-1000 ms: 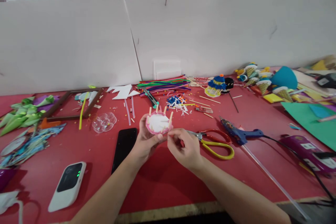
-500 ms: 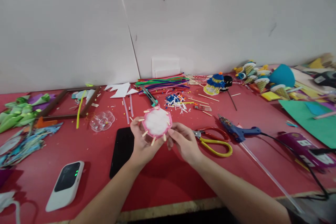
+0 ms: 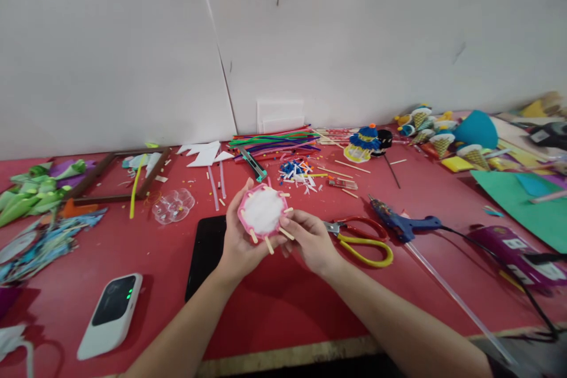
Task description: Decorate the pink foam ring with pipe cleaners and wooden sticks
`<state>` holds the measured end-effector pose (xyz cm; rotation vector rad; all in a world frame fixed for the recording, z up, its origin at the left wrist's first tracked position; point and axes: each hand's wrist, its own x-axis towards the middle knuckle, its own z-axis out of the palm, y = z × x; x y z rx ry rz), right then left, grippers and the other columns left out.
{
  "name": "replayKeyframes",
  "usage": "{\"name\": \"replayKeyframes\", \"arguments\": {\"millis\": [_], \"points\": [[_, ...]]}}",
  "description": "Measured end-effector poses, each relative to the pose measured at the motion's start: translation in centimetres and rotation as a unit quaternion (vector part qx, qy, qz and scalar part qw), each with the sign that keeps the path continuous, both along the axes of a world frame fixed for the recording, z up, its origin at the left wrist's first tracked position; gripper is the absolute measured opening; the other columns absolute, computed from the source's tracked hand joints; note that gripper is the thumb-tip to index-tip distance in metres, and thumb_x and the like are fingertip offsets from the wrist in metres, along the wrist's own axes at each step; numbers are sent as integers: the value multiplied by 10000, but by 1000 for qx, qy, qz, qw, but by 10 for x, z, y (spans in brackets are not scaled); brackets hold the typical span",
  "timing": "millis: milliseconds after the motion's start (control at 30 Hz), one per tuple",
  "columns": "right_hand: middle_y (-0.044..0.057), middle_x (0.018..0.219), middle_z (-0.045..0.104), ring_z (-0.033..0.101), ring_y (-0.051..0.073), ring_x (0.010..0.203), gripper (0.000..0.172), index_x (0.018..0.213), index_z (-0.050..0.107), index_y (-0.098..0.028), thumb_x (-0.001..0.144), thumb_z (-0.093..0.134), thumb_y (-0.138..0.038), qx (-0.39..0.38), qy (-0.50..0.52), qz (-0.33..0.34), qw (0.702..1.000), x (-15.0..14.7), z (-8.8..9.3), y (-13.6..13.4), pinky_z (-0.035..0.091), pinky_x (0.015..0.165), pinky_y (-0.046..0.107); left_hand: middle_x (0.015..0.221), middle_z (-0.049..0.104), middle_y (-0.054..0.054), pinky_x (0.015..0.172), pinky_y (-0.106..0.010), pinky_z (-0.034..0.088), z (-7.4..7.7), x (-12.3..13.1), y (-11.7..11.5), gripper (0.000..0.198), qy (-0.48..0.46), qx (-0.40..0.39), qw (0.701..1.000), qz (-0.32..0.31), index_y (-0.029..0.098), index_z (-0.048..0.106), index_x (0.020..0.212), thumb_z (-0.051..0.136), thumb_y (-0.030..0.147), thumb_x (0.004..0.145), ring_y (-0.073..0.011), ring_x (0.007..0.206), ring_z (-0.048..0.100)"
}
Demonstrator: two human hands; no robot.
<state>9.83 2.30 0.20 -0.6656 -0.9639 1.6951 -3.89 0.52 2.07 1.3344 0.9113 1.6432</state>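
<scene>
A small round craft piece (image 3: 262,211) with a pink rim, white fluffy centre and short wooden sticks poking from its edge is held above the red table (image 3: 274,301). It is tilted so its white face points towards me. My left hand (image 3: 239,242) cups it from below and behind, fingers closed on its rim. My right hand (image 3: 310,240) pinches its right edge beside the sticks.
A black phone (image 3: 204,254) lies under my left wrist and a white device (image 3: 110,314) sits at the front left. Scissors (image 3: 363,239) and a blue glue gun (image 3: 401,222) lie to the right. Pipe cleaners (image 3: 274,143), cut scraps and paper crafts crowd the back, against white partition boards.
The craft piece has been tipped from lying flat with sticks upright to facing me, and turned a little in both hands. My hands have stayed in the same spot.
</scene>
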Motion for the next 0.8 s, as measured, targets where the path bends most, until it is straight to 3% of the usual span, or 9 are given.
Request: {"name": "replayKeyframes", "arguments": {"millis": [200, 500, 700, 800], "points": [[-73, 480, 498, 476, 63, 368, 355, 673, 587, -183, 771, 723, -496, 49, -29, 11, 998, 3, 1, 1, 492, 383, 199, 1437, 484, -129, 1090, -419, 405, -1, -1, 2, 889, 11, 5, 1000, 19, 283, 462, 1257, 931, 188, 508, -306, 1345, 459], [-71, 487, 510, 465, 62, 367, 396, 661, 549, -191, 780, 695, -540, 68, -40, 5, 997, 1, 0, 1, 490, 377, 204, 1324, 588, -123, 990, -381, 497, -7, -4, 1, 919, -17, -61, 996, 64, 250, 520, 1231, 948, 155, 424, -331, 1255, 551], [-84, 472, 475, 442, 56, 366, 435, 667, 517, -200, 771, 678, -590, 66, -40, -15, 997, -3, 1, -3, 491, 379, 200, 1255, 651, -142, 927, -417, 550, -16, -5, 3, 991, 45, -91, 990, 101, 206, 506, 1255, 957, 328, 381, -330, 1119, 654], [-85, 476, 471, 442, 55, 371, 450, 668, 506, -203, 773, 664, -611, 70, -40, -22, 997, -5, 2, -6, 491, 383, 199, 1179, 698, -116, 879, -399, 577, -16, -5, 2, 957, 49, -102, 989, 99, 210, 519, 1251, 946, 335, 404, -309, 1052, 690]]}}
